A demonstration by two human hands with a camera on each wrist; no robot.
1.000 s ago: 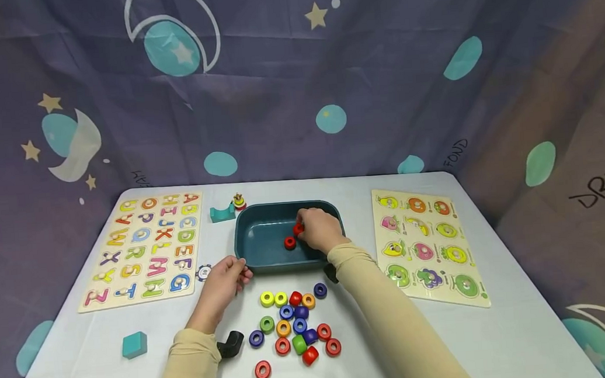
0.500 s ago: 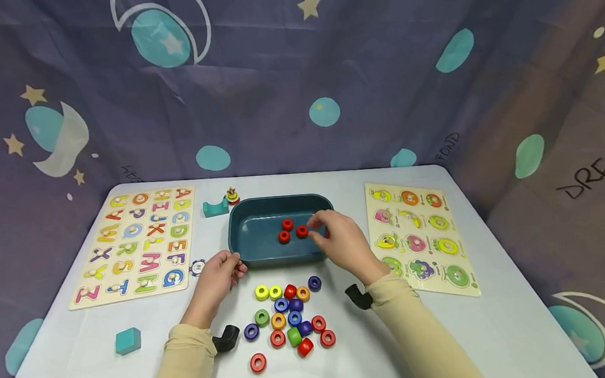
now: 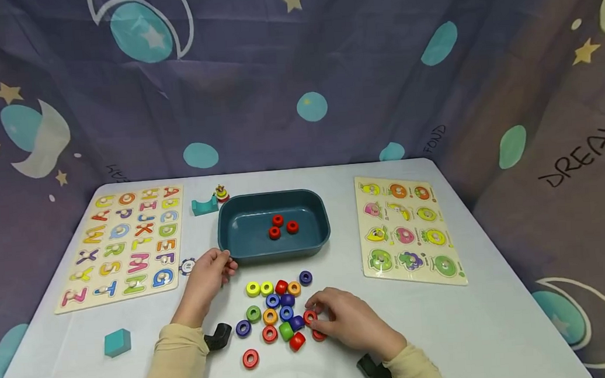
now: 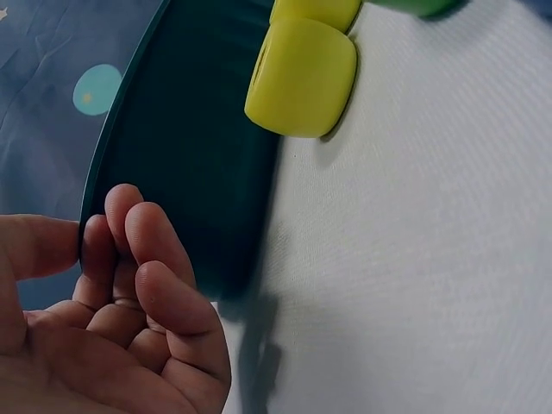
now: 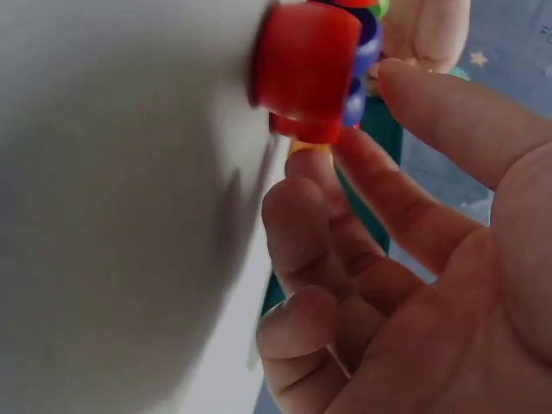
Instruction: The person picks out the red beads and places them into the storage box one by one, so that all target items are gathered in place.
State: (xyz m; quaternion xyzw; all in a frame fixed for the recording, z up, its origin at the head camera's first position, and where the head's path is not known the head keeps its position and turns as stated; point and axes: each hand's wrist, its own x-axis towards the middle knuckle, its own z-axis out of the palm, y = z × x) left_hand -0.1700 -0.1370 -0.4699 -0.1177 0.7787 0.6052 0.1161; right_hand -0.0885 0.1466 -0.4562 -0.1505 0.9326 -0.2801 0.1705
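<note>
My left hand (image 3: 208,277) pinches the near left corner of a dark teal tray (image 3: 233,249); in the left wrist view, thumb and forefinger (image 4: 99,246) meet across its rim. Three red beads (image 3: 292,227) lie inside the tray. My right hand (image 3: 351,320) is low over the right side of a bead pile, fingers spread around a red bead (image 3: 309,317). Another red bead (image 3: 318,335) is partly hidden by the thumb. In the right wrist view, the thumb (image 5: 423,95) stands apart from the nearest red bead (image 5: 306,65).
Several yellow, blue, green, orange and purple beads (image 3: 270,316) are heaped before the tray. An alphabet board (image 3: 127,248) lies left, a fruit board (image 3: 411,231) right. A teal block (image 3: 117,342), a teal arch block (image 3: 205,206) and a small figure (image 3: 221,193) stand on the table.
My right hand has let go of a third red bead in the tray, left it, and come back to the pile. The left hand has kept its grip on the tray.
</note>
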